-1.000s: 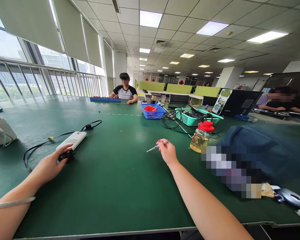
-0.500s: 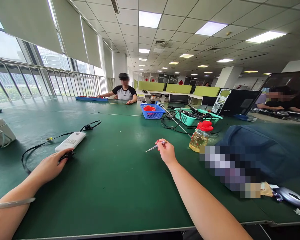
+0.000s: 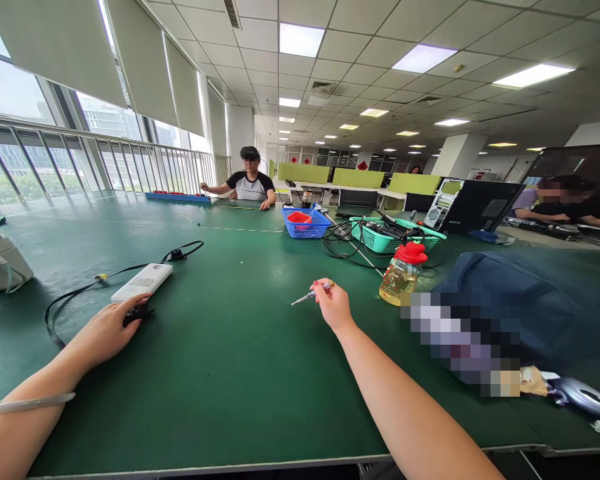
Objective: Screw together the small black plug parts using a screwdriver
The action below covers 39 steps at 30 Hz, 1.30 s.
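Right hand (image 3: 336,308) pinched slim screwdriver (image 3: 305,297) over green tabletop (image 3: 230,387), tip free, likely for fine control. Left hand (image 3: 99,337) closed around small black part (image 3: 139,313) beside white oblong device (image 3: 143,283), probably for steadiness.

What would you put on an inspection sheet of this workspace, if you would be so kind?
Surface: green table, a few small specks.
Things in use: screwdriver, tip pointing left; black object, kind unclear; white box just beyond it.
Clutter: blue basket holding a red tray; green basket; red-lidded bottle, upright; dark bag, partly pixelated.
Hands: right hand grips the screwdriver; left hand holds the black object.
Cables: black cable around the white box; tangled cables at the green basket.
Surroundings: person seated opposite; railing and windows at left.
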### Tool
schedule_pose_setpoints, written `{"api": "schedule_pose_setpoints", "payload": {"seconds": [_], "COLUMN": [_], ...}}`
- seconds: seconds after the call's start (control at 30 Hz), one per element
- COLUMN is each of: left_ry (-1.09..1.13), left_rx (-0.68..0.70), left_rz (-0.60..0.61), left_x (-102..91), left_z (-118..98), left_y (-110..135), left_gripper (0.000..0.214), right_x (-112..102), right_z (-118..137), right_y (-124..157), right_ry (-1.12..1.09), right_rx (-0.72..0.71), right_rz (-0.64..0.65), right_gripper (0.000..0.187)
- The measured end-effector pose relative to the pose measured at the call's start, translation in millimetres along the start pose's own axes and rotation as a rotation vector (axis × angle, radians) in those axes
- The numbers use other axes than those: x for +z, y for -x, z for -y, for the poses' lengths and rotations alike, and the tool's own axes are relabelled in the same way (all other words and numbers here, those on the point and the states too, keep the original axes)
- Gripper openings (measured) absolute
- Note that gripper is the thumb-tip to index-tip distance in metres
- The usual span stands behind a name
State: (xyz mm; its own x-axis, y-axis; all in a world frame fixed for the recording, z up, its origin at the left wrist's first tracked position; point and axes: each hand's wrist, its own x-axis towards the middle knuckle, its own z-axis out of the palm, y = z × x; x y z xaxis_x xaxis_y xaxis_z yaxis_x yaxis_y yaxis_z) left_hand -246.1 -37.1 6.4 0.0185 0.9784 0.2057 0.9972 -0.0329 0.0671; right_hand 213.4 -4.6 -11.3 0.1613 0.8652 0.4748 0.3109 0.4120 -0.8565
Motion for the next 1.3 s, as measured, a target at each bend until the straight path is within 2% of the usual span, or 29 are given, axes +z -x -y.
{"api": "schedule_pose_setpoints", "payload": {"seconds": [0.13, 0.3, 0.4, 0.5, 0.63, 0.73, 0.8, 0.9, 1.07, 1.2, 1.3], "left_ry": [-0.005, -0.045, -0.006, 0.166, 0.302, 0.308, 0.294, 0.307, 0.431, 0.506, 0.507], "left_rx": [-0.036, -0.165, -0.071, 0.154, 0.441, 0.508, 0.495, 0.488, 0.576, 0.489, 0.461], "left_rz": [0.003, -0.007, -0.026, -0.045, -0.009, 0.016, 0.034, 0.064, 0.122, 0.098, 0.106], "left_x": [-2.3, -8.5, -15.3, -21.9, -22.9, -13.2, -2.3, 16.3, 39.7, 45.0, 44.8], "left_z": [-4.6, -9.8, -31.9, -82.2, -174.6, -229.7, -250.2, -258.5, -247.5, -244.0, -243.5], "left_y": [2.9, 4.2, 9.3, 16.2, 13.7, -2.9, -17.0, -33.2, -39.3, -40.4, -43.9], "left_gripper": [0.059, 0.052, 0.049, 0.044, 0.034, 0.041, 0.047, 0.053, 0.054, 0.06, 0.056], "right_x": [0.3, 1.5, 2.4, 4.1, 7.0, 6.5, 4.2, -0.4, -1.6, 2.4, 3.7], "right_z": [-0.4, -1.3, -1.1, 1.5, 8.4, 13.8, 16.4, 17.7, 18.3, 26.3, 33.8], "right_y": [0.0, -0.1, 0.9, 3.2, 7.2, 8.8, 8.7, 7.5, 8.3, 13.9, 18.5], "right_ry": [0.002, -0.014, -0.045, -0.052, 0.009, 0.04, 0.043, 0.028, 0.023, 0.07, 0.147], "right_rx": [-0.007, -0.005, -0.002, -0.019, -0.099, -0.151, -0.178, -0.206, -0.225, -0.284, -0.374], "right_rz": [0.0, -0.009, 0.008, 0.052, 0.074, 0.062, 0.056, 0.051, 0.09, 0.153, 0.192], "right_gripper": [0.037, 0.038, 0.039, 0.04, 0.042, 0.041, 0.041, 0.04, 0.032, 0.023, 0.016]}}
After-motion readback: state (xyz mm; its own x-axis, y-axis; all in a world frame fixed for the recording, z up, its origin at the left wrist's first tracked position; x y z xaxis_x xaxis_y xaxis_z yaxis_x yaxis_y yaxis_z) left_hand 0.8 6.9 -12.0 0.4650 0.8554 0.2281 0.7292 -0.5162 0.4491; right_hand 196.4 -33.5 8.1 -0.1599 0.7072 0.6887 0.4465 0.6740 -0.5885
